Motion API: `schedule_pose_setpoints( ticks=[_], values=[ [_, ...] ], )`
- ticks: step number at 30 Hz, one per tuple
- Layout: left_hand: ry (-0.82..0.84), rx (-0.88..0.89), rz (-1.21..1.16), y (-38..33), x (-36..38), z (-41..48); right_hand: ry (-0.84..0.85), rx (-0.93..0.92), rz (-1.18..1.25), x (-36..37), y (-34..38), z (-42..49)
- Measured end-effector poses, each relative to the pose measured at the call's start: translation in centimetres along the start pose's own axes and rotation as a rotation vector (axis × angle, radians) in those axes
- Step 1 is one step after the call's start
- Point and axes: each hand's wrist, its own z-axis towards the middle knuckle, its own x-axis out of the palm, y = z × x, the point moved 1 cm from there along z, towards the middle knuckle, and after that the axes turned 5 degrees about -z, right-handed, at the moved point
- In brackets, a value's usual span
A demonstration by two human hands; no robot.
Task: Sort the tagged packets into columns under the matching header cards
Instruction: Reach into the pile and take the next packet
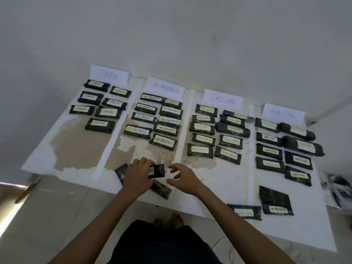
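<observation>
Most of the sorting looks done. On the white board (pixel 76 149), rows of packets already lie under the FINISH card (pixel 109 74), the ON PROGRESS card (pixel 165 88), the EXCLUDED card (pixel 222 99) and the WAITING card (pixel 282 113), and the FINISH column is the shortest. What is left, as I judge it, sits along the near edge. A dark packet (pixel 121 171) pokes out from under my left hand (pixel 138 176), which grips the left end of the held packet (pixel 158 170). Its tag shows only the letters SH, so it probably belongs under FINISH. Another loose packet (pixel 161 188) lies just below. My right hand (pixel 183 178) hovers just beside the held packet's right end, fingers loosely bent, grasping nothing. Further right wait a WAITING-tagged packet (pixel 244 212) and an ON PROGRESS-tagged packet (pixel 278 208).
</observation>
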Motion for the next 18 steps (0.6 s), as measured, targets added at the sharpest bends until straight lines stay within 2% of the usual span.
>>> schedule_pose_setpoints(
  ticks=[5,13,18],
  values=[
    [-0.037,-0.048,0.047,4.1,-2.3,0.0,0.037,-0.036,-0.023,1.7,3.0,2.5],
    [-0.035,-0.015,0.112,13.2,-6.8,1.3,0.029,0.013,-0.044,6.4,8.0,7.7],
    [0.007,0.022,0.138,19.2,-8.0,2.4,0.062,0.053,-0.218,10.6,10.0,10.2]
  ],
)
